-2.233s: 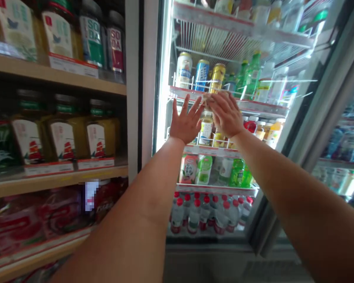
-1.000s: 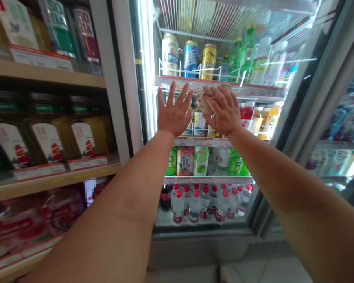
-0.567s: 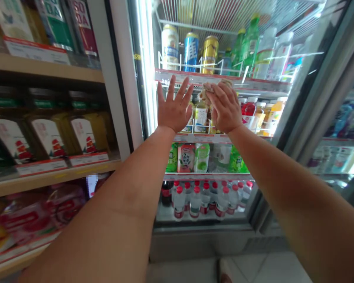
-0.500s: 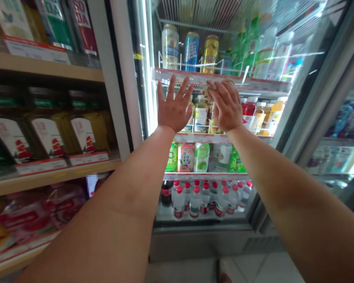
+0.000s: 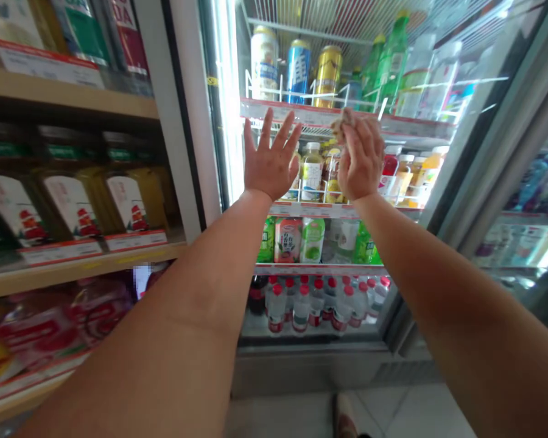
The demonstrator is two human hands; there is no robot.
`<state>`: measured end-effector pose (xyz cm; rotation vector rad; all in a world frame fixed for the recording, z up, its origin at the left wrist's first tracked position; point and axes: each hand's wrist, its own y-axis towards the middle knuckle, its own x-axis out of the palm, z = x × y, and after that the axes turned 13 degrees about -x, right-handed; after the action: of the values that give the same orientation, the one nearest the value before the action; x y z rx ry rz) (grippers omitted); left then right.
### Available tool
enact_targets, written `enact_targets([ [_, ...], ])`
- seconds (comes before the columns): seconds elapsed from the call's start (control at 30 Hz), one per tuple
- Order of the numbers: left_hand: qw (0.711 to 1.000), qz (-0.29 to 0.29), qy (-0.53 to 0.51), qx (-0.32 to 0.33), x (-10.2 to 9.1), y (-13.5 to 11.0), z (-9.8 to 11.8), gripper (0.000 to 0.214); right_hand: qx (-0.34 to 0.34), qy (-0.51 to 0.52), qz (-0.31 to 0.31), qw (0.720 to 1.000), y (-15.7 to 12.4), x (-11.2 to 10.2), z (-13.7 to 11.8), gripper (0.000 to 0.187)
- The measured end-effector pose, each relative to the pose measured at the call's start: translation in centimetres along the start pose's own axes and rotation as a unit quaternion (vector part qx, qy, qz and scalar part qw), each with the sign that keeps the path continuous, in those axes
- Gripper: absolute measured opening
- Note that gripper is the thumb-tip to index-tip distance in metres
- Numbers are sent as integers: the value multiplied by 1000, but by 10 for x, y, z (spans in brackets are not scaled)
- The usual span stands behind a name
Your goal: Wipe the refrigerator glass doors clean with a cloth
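My left hand [image 5: 270, 159] is raised with its fingers spread, palm toward the glass door [image 5: 472, 121] of a lit drinks fridge; it appears to rest flat on the pane. To its right, my right hand [image 5: 363, 152] presses a crumpled beige cloth [image 5: 343, 123] toward the same glass. Most of the cloth hides under the fingers. Behind the hands, cans stand on the upper shelf, among them a blue can [image 5: 298, 72] and a gold can [image 5: 327, 74]. A yellowish bottle [image 5: 311, 171] shows between my hands.
On the left, a wooden shelf [image 5: 73, 267] bears bottles with white labels [image 5: 132, 198]. Several red-capped bottles [image 5: 300, 309] fill the fridge bottom. The metal door frame [image 5: 497, 158] runs along the right. A foot [image 5: 346, 417] shows on the tiled floor below.
My right hand has slid slightly right with the cloth and turned more upright. My left hand stays in place. The view has tilted down a little, showing more of the foot.
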<state>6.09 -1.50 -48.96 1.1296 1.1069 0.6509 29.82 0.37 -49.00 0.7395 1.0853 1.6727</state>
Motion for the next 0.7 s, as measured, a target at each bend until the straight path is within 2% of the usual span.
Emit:
enact_targets([
  [0.07,1000,7,-2,11,1,0,-1,68,79,-29,66,994,-1,6,6,56],
  [0.1,1000,10,-5,13,1,0,-1,69,91,-31,79,992,-2,7,7,57],
  [0.17,1000,6,-22,10,-1,0,0,71,54,-8,57,997,-3,4,4,58],
  [0.27,999,-9,-41,-7,-6,-1,3,71,-48,37,-25,998,-6,-5,-8,57],
  [0.33,999,-15,-28,-11,-8,-1,4,71,-69,43,-42,996,-7,-6,-12,57],
  [0.4,1000,-19,-14,-12,-9,-1,5,71,-27,26,-4,999,-9,1,-7,58],
  [0.5,1000,-19,-13,-8,-8,-1,4,71,95,-2,110,989,-11,16,9,60],
  [0.57,1000,-10,-11,-1,-6,-1,4,70,134,-4,141,981,-13,20,14,61],
  [0.63,1000,-6,-5,2,-4,-1,3,69,106,5,95,990,-13,13,10,61],
  [0.7,1000,-4,-4,2,-2,-1,1,68,13,29,2,999,-13,2,-2,59],
])
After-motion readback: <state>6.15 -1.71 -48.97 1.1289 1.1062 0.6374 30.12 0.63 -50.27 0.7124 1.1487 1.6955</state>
